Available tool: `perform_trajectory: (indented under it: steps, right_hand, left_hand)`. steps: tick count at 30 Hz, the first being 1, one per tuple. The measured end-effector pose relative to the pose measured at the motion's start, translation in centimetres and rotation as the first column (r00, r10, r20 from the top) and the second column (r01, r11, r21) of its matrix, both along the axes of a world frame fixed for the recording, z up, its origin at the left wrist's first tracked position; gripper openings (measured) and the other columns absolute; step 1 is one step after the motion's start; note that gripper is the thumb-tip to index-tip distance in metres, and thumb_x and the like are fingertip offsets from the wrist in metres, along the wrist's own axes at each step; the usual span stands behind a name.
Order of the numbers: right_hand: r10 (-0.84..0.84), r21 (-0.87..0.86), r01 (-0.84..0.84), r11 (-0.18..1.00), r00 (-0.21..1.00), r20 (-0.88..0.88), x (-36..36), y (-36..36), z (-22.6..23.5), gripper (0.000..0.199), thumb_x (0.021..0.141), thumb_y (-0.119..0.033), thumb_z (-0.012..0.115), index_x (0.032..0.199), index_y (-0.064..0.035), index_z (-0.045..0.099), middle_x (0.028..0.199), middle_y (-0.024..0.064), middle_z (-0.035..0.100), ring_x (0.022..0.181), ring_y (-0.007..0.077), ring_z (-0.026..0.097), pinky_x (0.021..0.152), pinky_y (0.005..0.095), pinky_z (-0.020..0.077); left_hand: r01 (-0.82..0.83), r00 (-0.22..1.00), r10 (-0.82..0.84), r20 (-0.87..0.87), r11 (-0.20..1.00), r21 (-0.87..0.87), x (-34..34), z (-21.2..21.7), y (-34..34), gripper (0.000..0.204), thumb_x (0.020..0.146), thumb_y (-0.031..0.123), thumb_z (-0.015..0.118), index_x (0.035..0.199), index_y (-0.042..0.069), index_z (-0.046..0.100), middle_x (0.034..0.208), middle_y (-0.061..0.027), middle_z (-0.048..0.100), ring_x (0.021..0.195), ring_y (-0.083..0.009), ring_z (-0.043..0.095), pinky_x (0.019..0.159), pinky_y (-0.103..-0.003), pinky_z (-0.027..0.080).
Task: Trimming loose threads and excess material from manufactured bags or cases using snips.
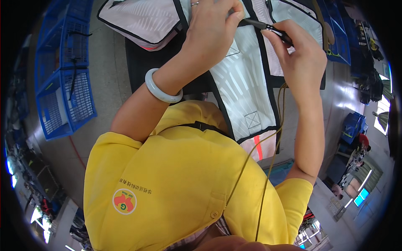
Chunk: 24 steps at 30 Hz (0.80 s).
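My right hand [303, 56] pinches a slim black slotted piece [282, 35] between thumb and fingers. From it a dark grey strip [254, 23] runs left to my other thumb; whether it is a tool or a buckle on a strap, I cannot tell. My left hand [215, 31] is closed, fingers bent, at the top edge, over the pale grey fabric piece [240, 79]; what it grips is hidden. That piece has black binding, white stripes and a stitched box with a cross. Pale pink panels [144, 21] with black edges spread to either side.
An olive cord [279, 121] hangs from near my right wrist down across my yellow shirt [180, 180]. Blue plastic crates [77, 94] stand on the left, and another blue crate [340, 37] at the upper right. Beneath the fabric is a dark surface [144, 69].
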State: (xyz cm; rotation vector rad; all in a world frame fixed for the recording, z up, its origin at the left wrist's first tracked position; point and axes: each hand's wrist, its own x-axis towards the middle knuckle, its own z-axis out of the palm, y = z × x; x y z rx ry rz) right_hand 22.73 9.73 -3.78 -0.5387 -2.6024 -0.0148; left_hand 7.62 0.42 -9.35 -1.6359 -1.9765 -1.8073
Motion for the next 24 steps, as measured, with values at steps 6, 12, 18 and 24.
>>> perform_trajectory:
  steps: [6,12,18,24]
  right_hand:
    - [-0.018,0.140,0.033,0.990,0.994,-0.106,0.6,0.1,-0.8,0.022,0.076,-0.028,0.076,0.084,-0.0125,0.062,0.069,-0.0001,0.059,0.058,0.0207,0.058,0.048,0.0322,0.0411]
    - [-0.078,0.208,0.080,0.975,0.997,-0.016,0.1,-1.1,-0.6,0.021,0.077,-0.020,0.079,0.089,-0.0094,0.066,0.077,0.0025,0.066,0.063,0.0152,0.064,0.053,0.0245,0.0462]
    - [-0.090,0.244,0.118,0.962,0.988,-0.123,-0.1,-0.8,-2.2,0.024,0.076,-0.028,0.077,0.087,-0.0123,0.062,0.070,0.0006,0.060,0.060,0.0207,0.059,0.048,0.0320,0.0414]
    - [-0.231,-0.502,0.116,0.857,0.958,-0.172,-0.2,-0.2,-3.6,0.027,0.087,-0.032,0.068,0.091,-0.0064,0.062,0.067,0.0015,0.056,0.059,0.0101,0.049,0.051,0.0268,0.0376]
  left_hand:
    - [0.025,0.995,-0.032,0.091,0.997,0.071,-0.2,0.2,0.0,0.006,0.088,-0.001,0.050,0.092,0.000,0.047,0.097,-0.0181,0.049,0.095,-0.0353,0.047,0.089,-0.041,0.036]
    - [0.000,0.996,-0.007,0.085,0.996,0.085,-0.4,-0.2,-0.4,0.005,0.089,0.001,0.048,0.093,0.000,0.046,0.096,-0.0183,0.048,0.096,-0.0355,0.046,0.089,-0.040,0.036]
    - [0.020,0.995,-0.029,0.092,0.994,0.106,-0.3,0.0,-0.6,0.004,0.091,0.002,0.046,0.094,0.000,0.046,0.095,-0.0181,0.047,0.096,-0.0356,0.046,0.089,-0.041,0.036]
    - [0.074,0.997,-0.066,-0.037,0.936,0.345,-1.3,-2.3,0.4,0.019,0.078,-0.002,0.052,0.095,0.000,0.047,0.095,-0.0182,0.047,0.099,-0.0363,0.046,0.091,-0.041,0.036]
